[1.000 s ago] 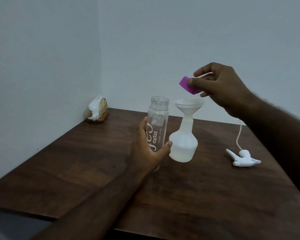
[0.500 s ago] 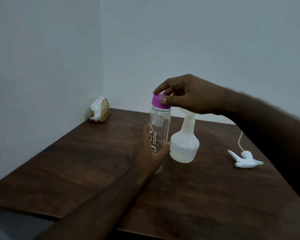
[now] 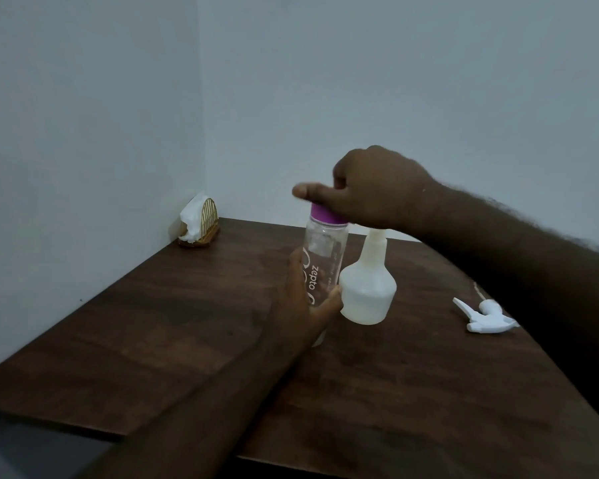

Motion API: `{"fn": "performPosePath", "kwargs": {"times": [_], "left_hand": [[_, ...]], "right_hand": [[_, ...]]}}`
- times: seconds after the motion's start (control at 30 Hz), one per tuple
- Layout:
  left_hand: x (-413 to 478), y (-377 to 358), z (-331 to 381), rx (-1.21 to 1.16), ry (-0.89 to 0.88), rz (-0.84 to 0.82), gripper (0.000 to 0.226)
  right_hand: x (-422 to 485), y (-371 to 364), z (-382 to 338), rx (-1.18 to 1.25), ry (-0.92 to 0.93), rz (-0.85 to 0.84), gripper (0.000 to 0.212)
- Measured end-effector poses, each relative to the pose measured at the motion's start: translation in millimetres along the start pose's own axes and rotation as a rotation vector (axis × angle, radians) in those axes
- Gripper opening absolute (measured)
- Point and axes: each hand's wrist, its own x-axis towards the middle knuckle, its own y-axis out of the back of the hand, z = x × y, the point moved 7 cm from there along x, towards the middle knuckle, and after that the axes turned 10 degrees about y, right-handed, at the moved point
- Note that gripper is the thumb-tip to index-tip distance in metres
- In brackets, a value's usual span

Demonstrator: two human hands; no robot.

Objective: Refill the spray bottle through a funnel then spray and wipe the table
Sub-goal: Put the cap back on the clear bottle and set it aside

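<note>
**Source bottle being capped, spray bottle not yet closed**

A second ago the right hand (image 3: pixel 377 188) held the purple plastic cap (image 3: pixel 327 216) in the air above the funnel. Half a second ago the cap had reached the mouth of the tall clear bottle (image 3: pixel 325 257) printed "zepto". Now the hand sits on top of the cap with its fingers curled down round it. One digit sticks out to the left and is blurred, which suggests a twist. The left hand (image 3: pixel 301 299) grips the lower body of the clear bottle as before. That bottle stands upright in the same place on the dark wooden counter (image 3: pixel 153 340).

The white translucent plastic spray bottle (image 3: pixel 367 292) stands upright just right of the clear bottle, close to the left fingertips. The right wrist now hides the top of its neck, so I cannot tell whether the funnel is still seated there. The white trigger spray head (image 3: pixel 484 316) lies on the counter well apart to the right. A gold wire holder (image 3: pixel 199 223) with white tissue stands in the far left corner.

Capping the source suggests the pouring is finished. What probably remains is lifting out the funnel, fitting the trigger head, spraying and wiping. The right forearm crosses low over the spray bottle's neck and could knock it.
</note>
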Motion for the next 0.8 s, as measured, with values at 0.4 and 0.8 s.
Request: {"fn": "performPosePath", "kwargs": {"times": [0.4,0.8], "left_hand": [[3.8,5.3,-4.2,-0.014,0.009,0.062,0.065],[9.4,8.9,-19.5,-0.018,0.051,0.086,0.05]], "right_hand": [[1.7,9.3,6.1,0.2,0.034,0.176,0.062],[-1.4,-17.0,-2.0,0.34,0.082,-0.117,0.062]]}}
